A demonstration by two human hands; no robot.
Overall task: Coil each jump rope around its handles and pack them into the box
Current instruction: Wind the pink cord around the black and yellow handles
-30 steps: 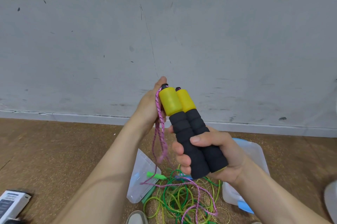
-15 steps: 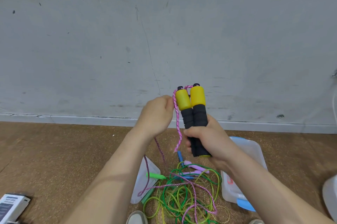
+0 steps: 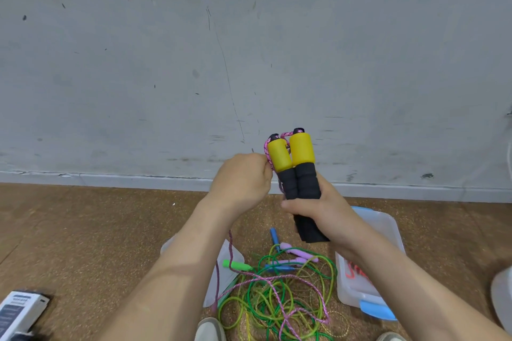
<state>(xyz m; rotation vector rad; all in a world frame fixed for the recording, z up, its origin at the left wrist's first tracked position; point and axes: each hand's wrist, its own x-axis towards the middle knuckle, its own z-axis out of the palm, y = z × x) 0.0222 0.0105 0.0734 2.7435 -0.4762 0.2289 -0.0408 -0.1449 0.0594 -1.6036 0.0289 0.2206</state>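
**Both hands on the pink rope, above the pile and the box**

At the near left edge a white and dark carton [image 3: 19,313] lies on the brown floor [image 3: 83,229]. Right of it a clear lid [image 3: 235,253] lies flat, partly hidden by the left forearm.

The left hand [image 3: 241,182] is raised in front of the grey wall [image 3: 166,63]. Its fingers are curled round the pink rope [image 3: 267,153], just beside the yellow tops of the handles [image 3: 297,171]. The back of the hand faces the camera, so the fingertips are hidden. Below the forearm the rope hangs down across the lid to the floor.

The two handles stand upright side by side and touching, yellow above and black foam below. A short loop of the rope joins their top ends. The right hand [image 3: 318,213] grips both by the black foam, thumb laid across the front.

Under the hands, between lid and box, a pile [image 3: 277,299] of green and yellow-green ropes lies tangled, with the pink rope's slack across it. On its far side lie a green handle [image 3: 238,265], a blue handle [image 3: 274,235] and two purple handles [image 3: 296,253]. A shoe [image 3: 209,329] tip shows at the near edge.

To the right the clear box [image 3: 385,227] sits open on the floor, partly behind the right forearm, with a blue clip [image 3: 376,310] on its near side and something red inside. A white object [image 3: 502,293] is cut off at the right edge.
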